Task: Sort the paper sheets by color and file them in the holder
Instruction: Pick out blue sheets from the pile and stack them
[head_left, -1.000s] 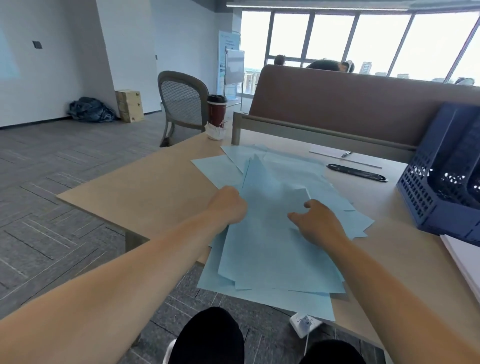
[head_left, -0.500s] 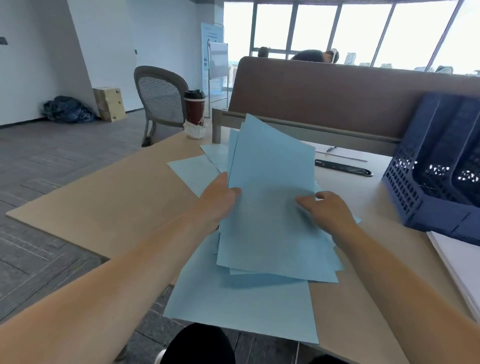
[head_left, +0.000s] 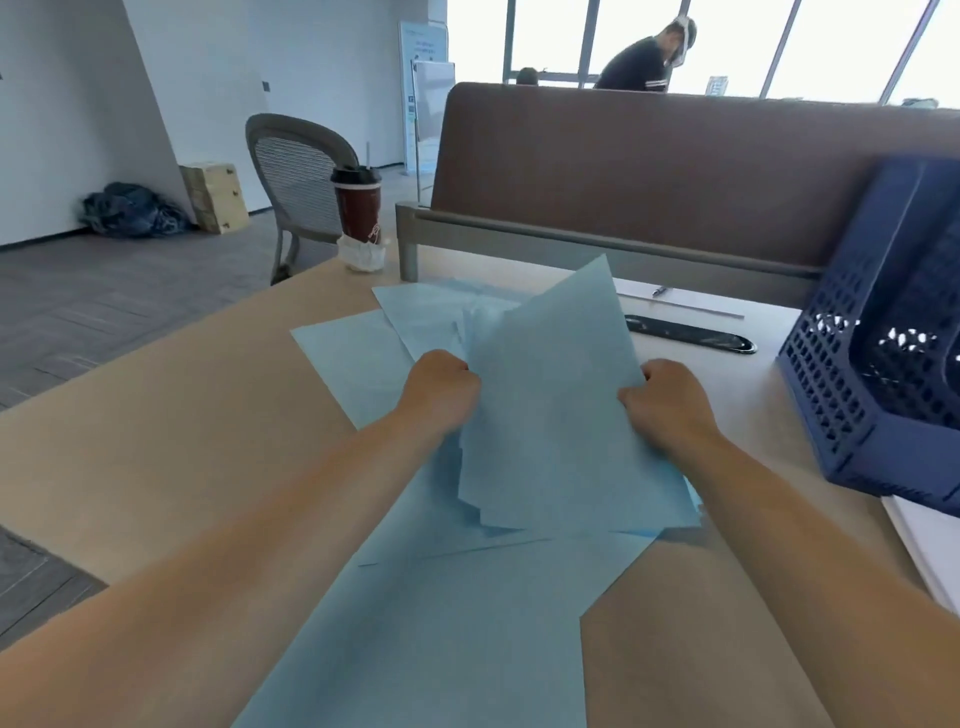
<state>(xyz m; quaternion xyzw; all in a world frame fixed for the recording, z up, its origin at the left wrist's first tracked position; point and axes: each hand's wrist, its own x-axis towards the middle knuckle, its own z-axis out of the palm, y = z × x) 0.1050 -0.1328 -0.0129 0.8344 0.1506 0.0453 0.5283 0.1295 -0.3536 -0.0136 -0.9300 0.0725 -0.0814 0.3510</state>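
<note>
A stack of light blue paper sheets (head_left: 550, 405) is lifted and tilted above the wooden desk (head_left: 171, 431). My left hand (head_left: 441, 389) grips its left edge and my right hand (head_left: 667, 400) grips its right edge. More blue sheets (head_left: 363, 353) lie loose on the desk beneath and behind the stack, and one large blue sheet (head_left: 441, 623) hangs over the near edge. The dark blue plastic holder (head_left: 852, 395) stands at the right, about a hand's width from my right hand. White sheets (head_left: 930, 545) lie at the far right edge.
A coffee cup (head_left: 358, 205) on a crumpled napkin stands at the desk's far left corner. A brown divider panel (head_left: 649, 171) closes the back. A black cable slot (head_left: 691, 335) and a pen (head_left: 658, 291) lie behind the papers. A chair (head_left: 296, 176) stands beyond the desk; a person is behind the divider.
Both hands lifted a stack of blue sheets off the desk and closed onto its two side edges. The stack now stands more upright.
</note>
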